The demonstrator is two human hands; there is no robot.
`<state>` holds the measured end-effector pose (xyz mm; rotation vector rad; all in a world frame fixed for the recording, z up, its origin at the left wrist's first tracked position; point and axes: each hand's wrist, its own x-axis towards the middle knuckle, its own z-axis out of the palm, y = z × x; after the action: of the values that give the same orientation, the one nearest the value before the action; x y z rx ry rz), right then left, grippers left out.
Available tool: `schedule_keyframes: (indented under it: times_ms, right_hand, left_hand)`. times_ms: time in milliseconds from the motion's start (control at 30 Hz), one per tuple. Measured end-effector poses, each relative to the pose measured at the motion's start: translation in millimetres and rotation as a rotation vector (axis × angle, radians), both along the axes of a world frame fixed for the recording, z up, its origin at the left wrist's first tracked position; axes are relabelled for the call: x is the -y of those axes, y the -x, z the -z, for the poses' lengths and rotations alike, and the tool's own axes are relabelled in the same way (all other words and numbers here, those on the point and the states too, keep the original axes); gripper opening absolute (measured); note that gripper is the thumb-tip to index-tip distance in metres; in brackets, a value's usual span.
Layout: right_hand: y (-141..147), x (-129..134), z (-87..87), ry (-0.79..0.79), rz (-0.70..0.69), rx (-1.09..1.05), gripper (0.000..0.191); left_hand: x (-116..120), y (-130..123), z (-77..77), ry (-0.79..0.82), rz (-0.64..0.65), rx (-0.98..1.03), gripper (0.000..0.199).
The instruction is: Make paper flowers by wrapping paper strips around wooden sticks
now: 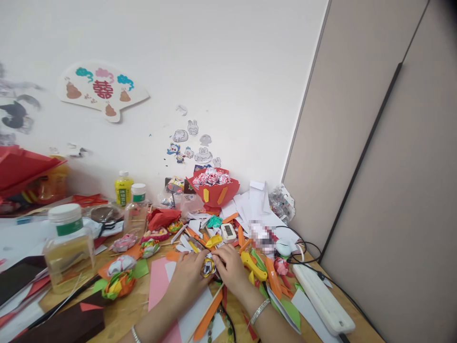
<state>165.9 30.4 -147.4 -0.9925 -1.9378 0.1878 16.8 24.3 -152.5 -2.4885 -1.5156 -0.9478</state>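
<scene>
My left hand [190, 272] and my right hand [231, 267] meet over the middle of the cluttered table. Between their fingertips is a small paper flower [208, 267] with white, yellow and dark petals, partly covered by the fingers. Both hands are closed around it, thumbs and index fingers close together. A thin wooden stick [204, 314] slants below the hands; whether it joins the flower cannot be seen. Beside my right hand lies a yellow-handled tool [254, 267], and a folded yellow paper piece [214, 240] sits just beyond the fingers. Pink paper [159, 281] lies under my left forearm.
Finished paper flowers [119, 284] and a clear jar [69, 250] stand to the left. A red paper bouquet [214, 193] is against the wall. To the right are a white power strip [323, 300] and a black cable [352, 297]. Orange strips [273, 278] are scattered about.
</scene>
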Motion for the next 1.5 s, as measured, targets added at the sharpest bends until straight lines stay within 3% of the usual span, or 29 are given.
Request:
schedule_keyframes:
  times_ms: [100,200,333,433,533,667,833,1000,1500]
  right_hand:
    - [-1.8,-5.0,2.7,0.029,0.018,-0.096,0.018]
    - [-0.9,-13.7,12.6,0.178,0.068,-0.341,0.018]
    - [4.7,-21.9,24.5,0.431,-0.095,-0.583,0.018]
    - [6.8,-23.3,27.3,0.456,-0.097,-0.639,0.016]
    - [4.2,-24.3,26.5,0.43,-0.073,-0.633,0.015]
    - [-0.8,-25.8,22.1,0.379,-0.064,-0.6,0.015]
    - [-0.6,-20.0,13.4,0.402,-0.183,-0.551,0.02]
    - [2.1,-10.5,7.4,0.422,-0.198,-0.526,0.024]
    - [1.8,-10.9,5.4,0.47,-0.19,-0.493,0.012]
  left_hand:
    - [0.2,1.4,-2.8,0.018,-0.04,0.014,0.031]
    - [-1.6,4.9,-3.0,0.045,-0.109,0.051,0.036]
    - [-5.2,6.4,1.6,0.08,-0.116,0.078,0.038]
    - [-6.0,4.0,4.8,0.065,-0.13,0.069,0.043]
    - [-4.8,3.6,3.5,0.003,-0.129,0.058,0.047]
    - [-1.9,7.5,-4.6,-0.016,0.012,0.061,0.047]
    - [2.3,5.9,-13.0,0.185,0.158,0.262,0.04]
    - [-1.4,1.0,-14.2,0.419,0.215,0.52,0.034]
    - [-14.4,2.8,-9.3,0.638,0.324,0.83,0.038]
